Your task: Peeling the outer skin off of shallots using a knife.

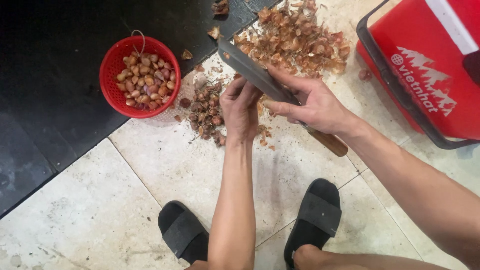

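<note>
A cleaver (252, 74) with a broad grey blade and a wooden handle is gripped in the right hand (312, 105), whose fingers are clenched around the blade's rear end and the handle; the handle's end juts out below the wrist. The blade is angled up and to the left above the tiled floor (165, 165). The left hand (240, 107) is placed just beside the blade, its fingers curled against the blade's edge; whether something small is pinched in them cannot be told. Below and left of the hands, a small heap of unpeeled shallots (206, 112) is lying on the floor. Further left, a round red basket (110, 82) filled with peeled shallots (146, 80) is set on a dark mat (50, 75). Above the cleaver, a large pile of dry skins (300, 40) is spread over the tiles. A red box (425, 60) is seen at the right. Two black sandals (315, 215) are worn below the arms.
</note>
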